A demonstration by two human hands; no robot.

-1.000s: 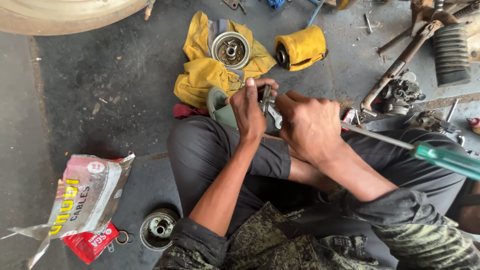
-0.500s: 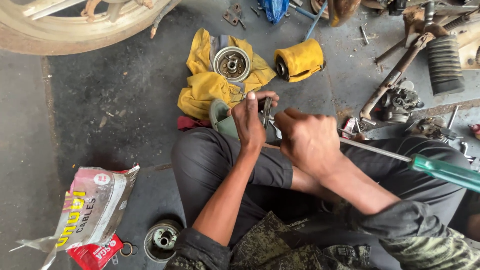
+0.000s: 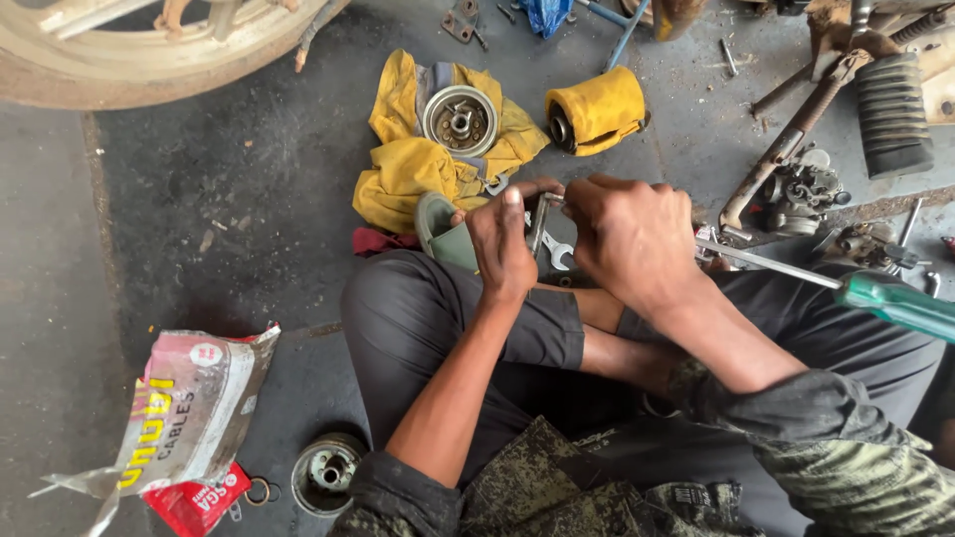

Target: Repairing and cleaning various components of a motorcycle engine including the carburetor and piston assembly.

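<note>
Left hand (image 3: 502, 244) and right hand (image 3: 629, 239) both closed around a small metal part (image 3: 542, 217), held just above the raised knee (image 3: 398, 298) (what kind of part, cannot tell). Beyond the knee, on the floor: yellow cloth (image 3: 413, 164) carrying a round metal hub (image 3: 459, 120). Right of the knee, a green-handled screwdriver (image 3: 875, 296) across the lap. Left of it, a printed bag (image 3: 184, 418).

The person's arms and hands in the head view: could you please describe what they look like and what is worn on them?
Both hands, the left hand and the right hand, are bare, without gloves, rings or a watch. The forearms are bare too. Camouflage-patterned green sleeves are pushed up to about the elbows.
</note>
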